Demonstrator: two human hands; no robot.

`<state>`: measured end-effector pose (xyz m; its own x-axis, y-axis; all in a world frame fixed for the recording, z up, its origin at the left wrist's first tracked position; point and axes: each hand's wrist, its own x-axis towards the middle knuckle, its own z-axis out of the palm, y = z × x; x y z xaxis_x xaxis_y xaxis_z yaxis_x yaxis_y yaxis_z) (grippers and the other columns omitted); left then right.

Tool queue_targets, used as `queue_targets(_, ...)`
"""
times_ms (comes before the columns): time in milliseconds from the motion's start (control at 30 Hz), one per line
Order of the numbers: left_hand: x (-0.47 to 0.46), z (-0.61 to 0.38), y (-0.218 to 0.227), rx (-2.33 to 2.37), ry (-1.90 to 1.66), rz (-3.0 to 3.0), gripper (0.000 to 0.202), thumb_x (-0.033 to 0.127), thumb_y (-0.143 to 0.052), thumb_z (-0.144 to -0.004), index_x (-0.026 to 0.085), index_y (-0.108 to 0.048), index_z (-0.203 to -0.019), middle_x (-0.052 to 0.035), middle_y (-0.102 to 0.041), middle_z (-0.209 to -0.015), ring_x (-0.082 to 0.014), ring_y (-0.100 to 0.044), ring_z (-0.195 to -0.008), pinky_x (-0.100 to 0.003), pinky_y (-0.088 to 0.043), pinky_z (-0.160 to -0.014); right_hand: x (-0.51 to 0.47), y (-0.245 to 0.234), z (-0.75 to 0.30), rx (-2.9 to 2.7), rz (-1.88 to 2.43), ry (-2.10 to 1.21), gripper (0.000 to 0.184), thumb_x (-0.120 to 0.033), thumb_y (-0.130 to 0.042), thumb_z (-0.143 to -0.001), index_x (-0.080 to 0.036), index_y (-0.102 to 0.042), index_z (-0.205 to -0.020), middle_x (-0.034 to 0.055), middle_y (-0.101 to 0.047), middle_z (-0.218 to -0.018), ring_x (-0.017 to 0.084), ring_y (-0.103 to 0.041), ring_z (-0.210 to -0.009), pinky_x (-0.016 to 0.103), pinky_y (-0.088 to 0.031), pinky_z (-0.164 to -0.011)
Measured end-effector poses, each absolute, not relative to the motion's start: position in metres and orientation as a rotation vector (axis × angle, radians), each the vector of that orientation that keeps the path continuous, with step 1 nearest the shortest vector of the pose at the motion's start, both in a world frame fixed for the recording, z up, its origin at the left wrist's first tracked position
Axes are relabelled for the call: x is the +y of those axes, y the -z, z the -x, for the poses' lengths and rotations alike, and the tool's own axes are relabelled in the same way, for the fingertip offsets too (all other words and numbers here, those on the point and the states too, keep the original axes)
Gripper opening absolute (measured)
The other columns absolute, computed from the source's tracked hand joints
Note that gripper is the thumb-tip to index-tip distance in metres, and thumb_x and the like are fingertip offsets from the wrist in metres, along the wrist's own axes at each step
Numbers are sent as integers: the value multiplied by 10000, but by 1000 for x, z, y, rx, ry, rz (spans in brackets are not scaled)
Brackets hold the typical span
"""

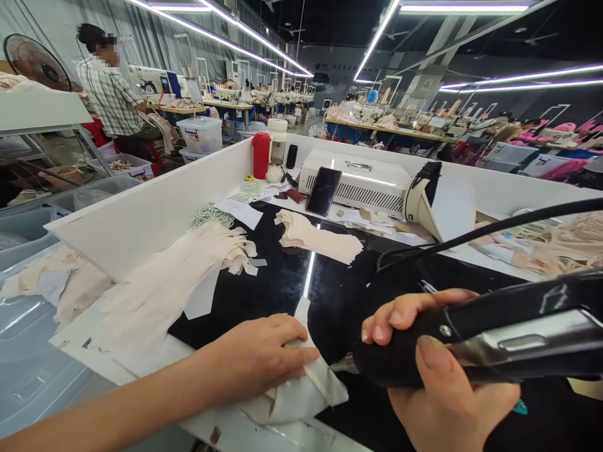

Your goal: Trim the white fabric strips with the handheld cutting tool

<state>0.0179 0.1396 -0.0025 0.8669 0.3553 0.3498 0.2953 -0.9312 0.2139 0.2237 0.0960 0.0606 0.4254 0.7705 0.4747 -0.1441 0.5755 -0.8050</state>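
Observation:
My left hand (264,356) is closed on a cream fabric piece (327,384) at the near edge of the black tabletop (282,282). A narrow end of pale cloth sticks up past its fingers. My right hand (443,376) is wrapped around a black handheld power tool with a metal side strip (518,326). The tool's small metal tip (346,364) points left, close beside the cloth; whether they touch I cannot tell. Farther back lies a small stack of cream fabric pieces (320,235). A large pile of similar pieces (155,285) spreads out on the left.
A black cable (509,224) arcs over the right side. White panels (155,210) border the table. Toward the back are a phone (323,190), a white vented metal box (358,179) and a red cup (260,156). A person (115,94) sits beyond on the left.

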Motion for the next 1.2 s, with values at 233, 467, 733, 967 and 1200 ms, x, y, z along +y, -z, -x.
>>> queue_targets(233, 134, -18, 6, 497, -524, -2973, 408, 402, -780, -980, 250, -646, -1334, -113, -621, -1219, -253, -654, -1061, -460, -526, -1082, 97, -59, -224, -978, 764, -642, 336, -293, -859, -830, -255, -638, -1080, -32, -659, -759, 163, -628, -577, 332, -610, -530)
queue_targets(467, 130, -21, 7, 540, -512, -2955, 409, 397, -806, -961, 260, -658, -1317, -104, -618, -1212, -247, -653, -1082, -466, -514, -1112, 102, -63, -220, -919, 722, -640, 369, -299, -900, -771, -242, -647, -1034, -47, -670, -721, 157, -617, -546, 307, -590, -497)
queue_targets(733, 129, -21, 4, 537, -439, -2922, 368, 380, -757, -998, 235, -642, -1316, -129, -616, -1242, -281, -645, -1150, -528, -534, -1097, 109, -60, -215, -946, 765, -633, 319, -270, -846, -815, -253, -625, -1045, -49, -660, -743, 161, -630, -550, 334, -587, -519)
queue_targets(967, 129, -23, 7, 540, -479, -2907, 373, 391, -775, -983, 235, -657, -1301, -124, -619, -1227, -282, -643, -1144, -532, -531, -1102, 116, -60, -212, -941, 731, -625, 286, -249, -834, -820, -245, -637, -1026, -50, -654, -745, 153, -622, -553, 319, -575, -519)
queue_targets(1200, 127, -22, 9, 538, -518, -2908, 469, 370, -840, -930, 224, -641, -1330, -139, -624, -1242, -292, -657, -1135, -577, -563, -1064, 121, -51, -209, -986, 747, -651, 309, -251, -809, -892, -260, -598, -1118, -51, -663, -802, 152, -653, -597, 336, -597, -582)
